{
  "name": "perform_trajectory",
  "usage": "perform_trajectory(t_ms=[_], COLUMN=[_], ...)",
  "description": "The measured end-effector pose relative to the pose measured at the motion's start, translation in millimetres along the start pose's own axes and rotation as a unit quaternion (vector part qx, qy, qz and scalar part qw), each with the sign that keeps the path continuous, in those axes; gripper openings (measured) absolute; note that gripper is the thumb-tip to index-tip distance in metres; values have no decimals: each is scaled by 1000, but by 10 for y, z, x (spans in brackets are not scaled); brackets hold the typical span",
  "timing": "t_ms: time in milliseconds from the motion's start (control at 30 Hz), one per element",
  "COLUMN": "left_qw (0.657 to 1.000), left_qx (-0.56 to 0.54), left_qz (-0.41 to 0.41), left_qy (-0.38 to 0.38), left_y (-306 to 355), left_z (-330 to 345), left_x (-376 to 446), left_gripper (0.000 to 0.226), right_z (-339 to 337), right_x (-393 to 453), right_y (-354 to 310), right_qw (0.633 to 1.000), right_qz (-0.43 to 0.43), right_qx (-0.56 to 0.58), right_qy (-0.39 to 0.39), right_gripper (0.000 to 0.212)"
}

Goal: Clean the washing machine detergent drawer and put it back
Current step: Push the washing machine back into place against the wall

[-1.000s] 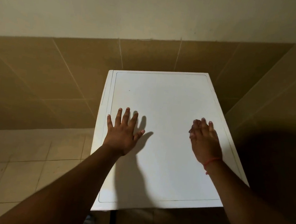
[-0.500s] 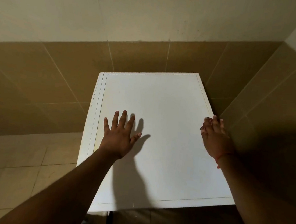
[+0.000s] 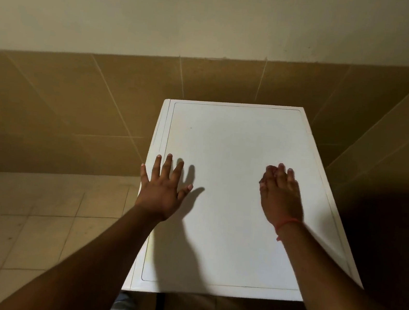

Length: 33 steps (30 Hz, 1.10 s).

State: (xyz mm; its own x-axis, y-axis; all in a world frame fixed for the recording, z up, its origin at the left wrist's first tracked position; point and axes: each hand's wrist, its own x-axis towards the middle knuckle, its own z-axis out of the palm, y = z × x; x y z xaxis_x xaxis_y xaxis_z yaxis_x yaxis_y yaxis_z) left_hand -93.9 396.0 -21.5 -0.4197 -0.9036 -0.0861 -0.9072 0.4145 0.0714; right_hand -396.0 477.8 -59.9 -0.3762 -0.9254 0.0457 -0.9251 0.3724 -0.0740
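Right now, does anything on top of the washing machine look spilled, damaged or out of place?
Nothing stands out. The washing machine top looks plain white and unmarked apart from one tiny dark speck. The left hand and right hand are spread over it, holding nothing.

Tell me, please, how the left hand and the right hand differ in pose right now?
The left hand has its fingers spread near the washing machine top's left edge; the right hand keeps its fingers together. Only the right wrist wears a red string bracelet. Both are open and hold nothing.

No legible text or labels.
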Motion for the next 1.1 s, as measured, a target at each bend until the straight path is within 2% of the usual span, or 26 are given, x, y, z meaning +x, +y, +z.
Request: perform_trajectory(t_ms=[33,67,133,167,267,300,367,400,433,500,533,567,633,667,700,767,800,900,933,967,1033,1067,1100], left_qw=[1000,1000,1000,1000,1000,1000,1000,1000,1000,999,999,999,999,999,999,999,999,999,999,999,999,999,999], left_qx=[-2,-3,-3,-5,-7,-7,-10,-10,-8,-3,-2,0,3,3,2,3,4,3,-1,-3,1,4,6], left_qz=[-3,-4,-8,-11,-19,-20,-20,-20,-21,-28,-32,-33,-32,-33,-37,-42,-42,-35,-34,-33,-31,-29,-26], left_qy=[-2,-2,0,0,1,1,-4,-8,-14,-23,-25,-26,-25,-25,-27,-31,-30,-26,-28,-32,-36,-35,-35], left_y=[-40,-80,-162,-207,-325,-367,-464,-506,-566,-677,-735,-787,-918,-986,-1064,-1150,-1192,-1294,-1322,-1339,-1359,-1363,-1367], left_z=[-2,2,2,1,-19,-23,-16,-15,-15,-18,-19,-10,13,24,33,31,30,13,4,-5,-14,-11,-1], left_x=[-1,-1,2,5,-9,-21,-32,-37,-37,-28,-21,-16,8,26,45,76,86,131,157,185,231,250,269], left_gripper=[83,83,83,83,83,83,82,82,82,81,81,80,79,78,77,77,76,75,76,77,78,77,75], right_z=[42,53,116,101,86,80,105,98,91,72,76,83,117,112,124,121,131,168,158,139,127,124,138], right_x=[-31,-75,-151,-146,-78,-98,-160,-157,-104,-13,-16,-44,-73,-42,27,134,147,143,206,296,436,443,417], right_y=[-156,-355,-656,-754,-1009,-1163,-1486,-1581,-1673,-1828,-1938,-2069,-2256,-2295,-2325,-2356,-2422,-2597,-2587,-2560,-2537,-2581,-2660], right_qw=[1000,999,978,974,997,996,969,956,959,983,987,981,950,944,951,980,985,953,948,956,983,987,982], right_qz=[8,-44,-205,-222,-77,-88,-245,-291,-282,-176,-152,-184,-305,-324,-303,-192,-166,-298,-315,-290,-180,-154,-178], right_qx=[-8,-12,-32,-31,-2,5,-3,0,12,42,43,43,37,36,30,37,40,22,19,17,23,26,31], right_qy=[0,-19,-33,-44,-6,-7,-28,-36,-43,-38,-36,-43,-48,-50,-48,-37,-39,-43,-42,-45,-43,-49,-51], right_gripper=[55,54,54,54,52,52,54,55,55,55,54,54,53,53,53,53,53,53,53,54,54,54,54])
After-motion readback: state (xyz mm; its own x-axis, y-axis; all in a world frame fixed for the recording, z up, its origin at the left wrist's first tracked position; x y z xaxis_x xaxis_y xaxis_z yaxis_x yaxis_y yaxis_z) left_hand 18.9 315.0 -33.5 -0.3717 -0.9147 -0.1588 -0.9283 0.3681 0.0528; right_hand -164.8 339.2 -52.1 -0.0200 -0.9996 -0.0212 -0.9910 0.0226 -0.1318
